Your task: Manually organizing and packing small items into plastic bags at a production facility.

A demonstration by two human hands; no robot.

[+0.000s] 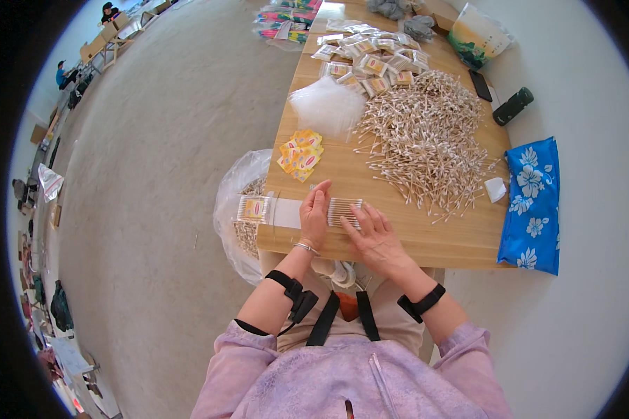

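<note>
A row of cotton swabs (344,212) lies side by side on the wooden table, between my two hands. My left hand (314,216) stands on its edge at the row's left end, fingers stretched out and pointing away from me. Over the right part of the row, my right hand (376,236) rests with its fingers apart, fingertips touching the swabs. Left of my left hand is a flat clear plastic bag (286,213), partly hidden by that hand. Beside it, at the table's left edge, sits a filled pack of swabs (254,209) with a yellow card in it.
A big heap of loose swabs (426,140) covers the table's right side. Yellow cards (301,154), clear bags (327,106) and filled packs (374,66) lie beyond my hands. A blue flowered pouch (531,206) and a dark bottle (513,106) stand along the wall side.
</note>
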